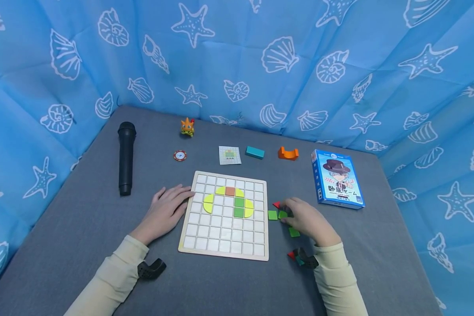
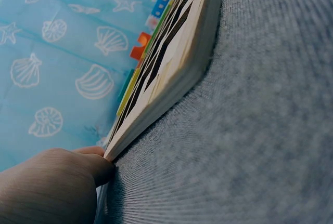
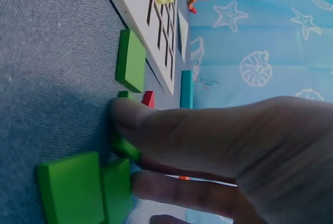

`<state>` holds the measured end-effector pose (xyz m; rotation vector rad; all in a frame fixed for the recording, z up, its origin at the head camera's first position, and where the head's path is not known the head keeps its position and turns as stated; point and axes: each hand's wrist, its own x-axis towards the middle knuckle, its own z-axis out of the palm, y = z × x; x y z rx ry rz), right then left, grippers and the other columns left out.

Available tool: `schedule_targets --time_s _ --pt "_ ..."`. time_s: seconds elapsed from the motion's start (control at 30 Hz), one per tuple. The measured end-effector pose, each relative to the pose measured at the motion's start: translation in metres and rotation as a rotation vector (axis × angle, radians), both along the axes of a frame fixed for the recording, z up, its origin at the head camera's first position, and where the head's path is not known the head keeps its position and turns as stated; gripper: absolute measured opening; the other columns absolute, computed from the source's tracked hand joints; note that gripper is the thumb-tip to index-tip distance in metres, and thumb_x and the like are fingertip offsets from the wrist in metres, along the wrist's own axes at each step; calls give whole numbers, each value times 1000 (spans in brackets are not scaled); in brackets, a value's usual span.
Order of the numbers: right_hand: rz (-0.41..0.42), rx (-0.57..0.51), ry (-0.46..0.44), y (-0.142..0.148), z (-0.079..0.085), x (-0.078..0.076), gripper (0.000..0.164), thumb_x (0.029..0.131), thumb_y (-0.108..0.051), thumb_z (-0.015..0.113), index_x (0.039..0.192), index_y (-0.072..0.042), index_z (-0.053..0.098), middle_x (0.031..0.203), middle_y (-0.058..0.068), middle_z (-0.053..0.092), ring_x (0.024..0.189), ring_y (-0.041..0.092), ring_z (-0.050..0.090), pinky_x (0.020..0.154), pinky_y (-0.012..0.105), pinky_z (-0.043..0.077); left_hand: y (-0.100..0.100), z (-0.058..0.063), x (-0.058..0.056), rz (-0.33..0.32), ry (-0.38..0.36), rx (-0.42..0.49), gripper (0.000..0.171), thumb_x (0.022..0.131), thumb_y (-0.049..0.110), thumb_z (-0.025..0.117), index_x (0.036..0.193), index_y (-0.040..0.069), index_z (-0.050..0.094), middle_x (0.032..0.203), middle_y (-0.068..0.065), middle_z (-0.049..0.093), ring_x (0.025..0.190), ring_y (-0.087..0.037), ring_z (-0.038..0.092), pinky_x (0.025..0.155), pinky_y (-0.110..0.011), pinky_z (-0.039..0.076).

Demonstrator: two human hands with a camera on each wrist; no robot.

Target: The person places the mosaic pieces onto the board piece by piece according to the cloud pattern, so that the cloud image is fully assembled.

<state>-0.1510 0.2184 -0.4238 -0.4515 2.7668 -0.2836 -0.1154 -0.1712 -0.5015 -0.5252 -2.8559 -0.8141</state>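
A white gridded board point(image 1: 225, 233) lies at the middle of the table, with yellow curved tiles point(image 1: 208, 202), green square tiles point(image 1: 238, 212) and a brown square tile point(image 1: 230, 191) on its grid. My left hand point(image 1: 166, 211) rests at the board's left edge, fingertips on the rim. To the right of the board, my right hand point(image 1: 306, 219) pinches a green square tile point(image 3: 125, 148) between thumb and fingers, low over the cloth; the thumb hides part of it. Around that hand lie loose green tiles point(image 3: 131, 60) and a red piece point(image 3: 148, 99).
Behind the board are a pattern card point(image 1: 230, 155), a teal block point(image 1: 254, 152), an orange block point(image 1: 288, 153), a poker chip point(image 1: 179, 155) and a small figurine point(image 1: 187, 127). A black microphone point(image 1: 126, 158) lies left, a blue game box point(image 1: 337, 178) right. Another red piece point(image 1: 291, 255) lies near the right wrist.
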Motion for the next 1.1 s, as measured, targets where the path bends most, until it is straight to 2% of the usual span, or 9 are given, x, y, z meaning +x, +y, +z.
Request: schedule_targets --time_s 0.3,0.47,0.63,0.83,0.97,1.1 --pt "-14 10 16 6 -2 -2 37 85 -18 74 119 -9 63 113 8 62 99 23 59 87 47 51 0 0 -1 -2 -3 -3 37 100 26 50 137 24 53 146 0 46 140 -26 33 112 -59 14" --pt "8 23 14 7 -2 -2 32 87 -16 71 117 -8 64 110 8 62 93 21 59 85 45 52 -1 0 -1 -2 -3 0 40 101 26 49 141 26 47 146 0 45 140 -26 34 111 -60 14" --pt "17 28 46 5 6 -2 31 87 -17 71 115 -6 65 106 9 62 88 21 58 82 44 53 -2 -3 -1 -6 8 -3 42 101 27 49 143 26 45 147 -1 45 140 -26 34 111 -60 14" --pt "70 -52 88 -8 13 -2 29 87 -19 71 113 -7 65 105 7 63 91 21 59 81 42 53 -3 -3 -1 -19 18 -9 41 100 28 50 141 25 48 146 0 47 140 -25 33 112 -60 13" --pt "119 -105 133 -22 12 -5 28 87 -20 72 112 -8 65 102 4 63 86 18 59 75 37 53 -3 -3 -1 -32 20 -11 45 99 31 54 143 27 46 145 1 48 140 -26 34 111 -61 14" --pt "154 -109 162 -38 7 -9 29 87 -20 72 113 -9 65 102 3 63 83 15 58 72 33 53 -2 -2 0 -39 16 -11 46 98 34 54 143 26 46 146 1 47 141 -26 32 111 -61 13"
